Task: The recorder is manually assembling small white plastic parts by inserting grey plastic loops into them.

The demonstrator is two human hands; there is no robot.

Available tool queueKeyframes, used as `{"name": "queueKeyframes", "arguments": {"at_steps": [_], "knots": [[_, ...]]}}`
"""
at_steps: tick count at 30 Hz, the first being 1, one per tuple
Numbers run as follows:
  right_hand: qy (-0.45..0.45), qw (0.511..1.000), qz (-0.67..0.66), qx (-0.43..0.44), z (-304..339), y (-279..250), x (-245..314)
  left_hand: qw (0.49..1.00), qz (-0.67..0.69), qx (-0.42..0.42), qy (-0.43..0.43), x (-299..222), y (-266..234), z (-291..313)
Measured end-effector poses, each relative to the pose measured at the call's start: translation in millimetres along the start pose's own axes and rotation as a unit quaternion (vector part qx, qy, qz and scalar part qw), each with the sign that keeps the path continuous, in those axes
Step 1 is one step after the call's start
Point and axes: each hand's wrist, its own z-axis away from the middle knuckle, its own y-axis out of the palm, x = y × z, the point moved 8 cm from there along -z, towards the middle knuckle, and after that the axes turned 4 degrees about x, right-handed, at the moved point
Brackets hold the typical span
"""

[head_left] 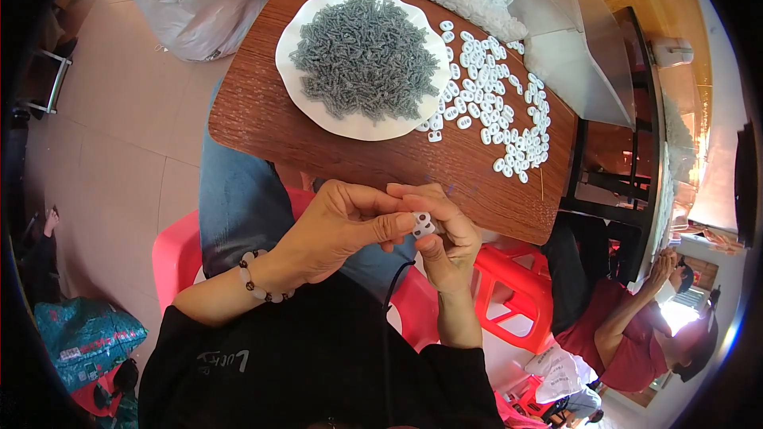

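Observation:
Close in front of my body, above the table's near edge, my two hands meet. My left hand (338, 226) pinches with thumb and index finger at small white plastic pieces with dark round holes (422, 224). From the other side, my right hand (453, 230) has its thumb and fingers closed on the same pieces. Whether they are joined or only pressed together I cannot tell. Beyond my hands, a white wavy-rimmed plate (296, 103) holds a heap of small grey pieces that look like springs (366, 56). Right of it, many white oval two-hole pieces (486, 95) lie scattered.
A clear bin (560, 59) of white parts stands on the brown table (262, 95) at the far right. A white sack (195, 4) is at the far left. Red stools (517, 294) stand below. On the right sits another person in dark red (604, 334).

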Motion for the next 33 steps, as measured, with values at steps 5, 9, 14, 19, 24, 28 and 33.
{"name": "queueKeyframes", "arguments": {"at_steps": [5,9,14,19,24,28,33], "knots": [[0.003,1.000,-0.006,-0.009,-0.3,1.2,2.7,1.000,0.002,0.001,-0.002,-2.3,1.8,0.0],[0.007,1.000,-0.006,-0.016,2.2,0.3,0.7,1.000,0.001,0.000,-0.011,1.6,-1.0,-1.7],[-0.007,1.000,-0.014,-0.015,2.0,-3.5,1.1,1.000,0.010,0.011,-0.019,5.3,-0.3,-8.6],[-0.015,0.999,-0.039,-0.029,-0.1,-11.3,3.5,1.000,0.014,0.012,0.002,4.9,8.6,-19.8],[-0.014,0.998,-0.003,-0.061,2.8,-18.6,3.7,0.999,-0.028,0.008,0.035,1.2,9.7,-26.5],[-0.003,0.993,0.027,-0.118,6.3,-20.9,2.2,0.998,-0.043,-0.011,0.054,-3.4,9.2,-27.0],[-0.012,0.995,0.018,-0.102,6.0,-21.6,0.8,0.992,-0.094,-0.016,0.082,-6.8,6.7,-26.4]]}}
